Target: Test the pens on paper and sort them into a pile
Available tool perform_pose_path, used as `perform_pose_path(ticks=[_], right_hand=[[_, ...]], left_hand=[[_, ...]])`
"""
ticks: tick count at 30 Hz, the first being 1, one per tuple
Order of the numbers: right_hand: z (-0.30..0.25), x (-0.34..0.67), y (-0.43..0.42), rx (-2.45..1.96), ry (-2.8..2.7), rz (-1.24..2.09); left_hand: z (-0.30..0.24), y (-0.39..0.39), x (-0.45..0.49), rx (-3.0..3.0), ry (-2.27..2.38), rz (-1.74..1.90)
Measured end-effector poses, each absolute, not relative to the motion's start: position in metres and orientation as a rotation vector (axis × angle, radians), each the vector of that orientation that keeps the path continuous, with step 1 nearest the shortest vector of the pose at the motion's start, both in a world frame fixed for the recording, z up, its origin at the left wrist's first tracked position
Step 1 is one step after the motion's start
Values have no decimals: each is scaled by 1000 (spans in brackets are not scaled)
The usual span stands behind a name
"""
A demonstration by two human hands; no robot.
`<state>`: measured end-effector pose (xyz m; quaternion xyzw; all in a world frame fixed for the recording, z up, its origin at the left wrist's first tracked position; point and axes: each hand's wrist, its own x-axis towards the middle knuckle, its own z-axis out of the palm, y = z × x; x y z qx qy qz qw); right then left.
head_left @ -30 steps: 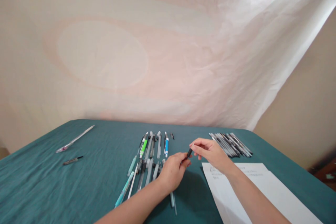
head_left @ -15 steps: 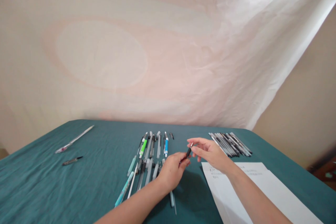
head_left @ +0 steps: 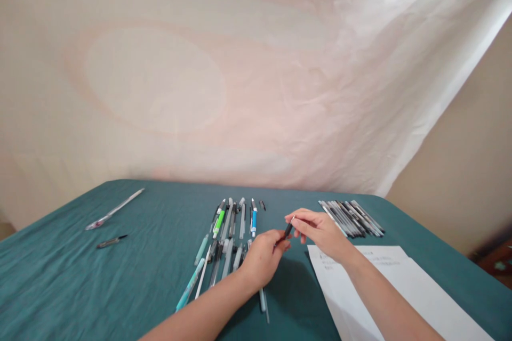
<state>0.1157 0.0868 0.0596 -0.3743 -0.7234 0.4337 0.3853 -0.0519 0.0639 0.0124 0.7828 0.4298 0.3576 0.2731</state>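
My left hand (head_left: 264, 256) is closed around a dark pen (head_left: 288, 229), whose silvery tip points up and to the right. My right hand (head_left: 314, 229) pinches at that tip with thumb and forefinger, its other fingers loosely curled. The rest of the pen is hidden in my left palm. Under and beside my left forearm lie several pens (head_left: 226, 264), among them a light-blue one (head_left: 189, 285). Beyond them a further row holds a green-and-white pen (head_left: 218, 224) and a blue-and-white pen (head_left: 254, 222).
White sheets of paper (head_left: 384, 287) with some handwriting lie under my right forearm. Behind them is a row of thin pens or refills (head_left: 352, 218). On the left are a long clear-wrapped item (head_left: 116, 209) and a short dark pen part (head_left: 112, 242). A small black piece (head_left: 262, 205) lies farther back.
My right thumb and forefinger have closed in on the pen's tip, where they were spread a little before. My left hand keeps its hold, almost still.
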Motion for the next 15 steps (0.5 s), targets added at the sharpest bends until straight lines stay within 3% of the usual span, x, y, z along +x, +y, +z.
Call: perform_pose_path(ticks=[15], right_hand=[[56,114,87,-1050,-1785,1043]], left_hand=[[13,63,-52,2090,1160,963]])
